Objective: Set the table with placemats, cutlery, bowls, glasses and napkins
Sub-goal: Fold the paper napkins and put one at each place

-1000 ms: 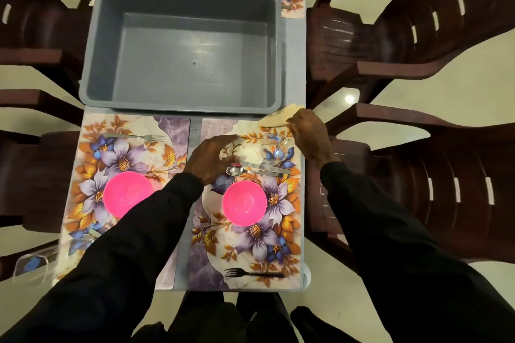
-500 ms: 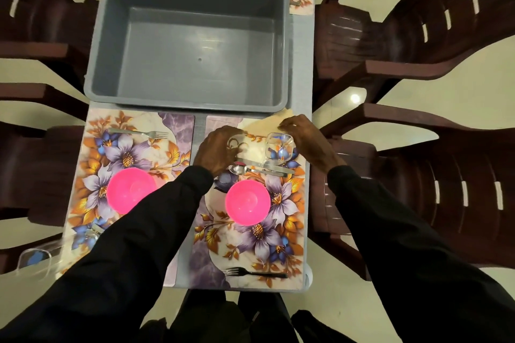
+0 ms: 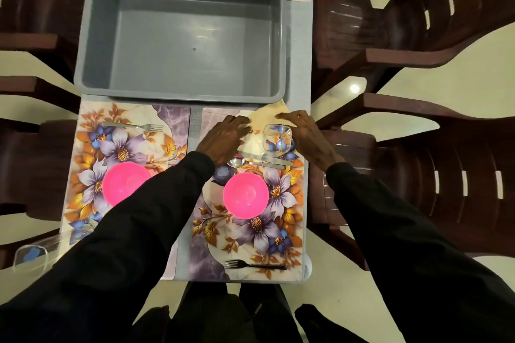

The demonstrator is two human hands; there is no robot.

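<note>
- The left hand (image 3: pixel 225 139) lies on the napkin (image 3: pixel 264 117) with its fingers stretched out, pressing rather than pinching. The right hand (image 3: pixel 306 136) comes in from 3 o'clock, fingers also straight and tips near the cloth's far edge.
- The napkin sits at the 12 o'clock end of the right placemat (image 3: pixel 211 259), with one corner against the grey tub (image 3: pixel 181 36). It looks thin, limp and light. I'd expect it to slide and crease easily, so smooth it with flat fingers or lift it by its edges.
- The glass (image 3: pixel 277 138) stands between the hands at the napkin's 5 o'clock edge. It is breakable and easy to tip, so any tug on the cloth needs care.
- The spoon (image 3: pixel 237 162) and knife (image 3: pixel 267 159) lie at the glass's 6 o'clock, with the bowl (image 3: pixel 245 195) nearer.
</note>
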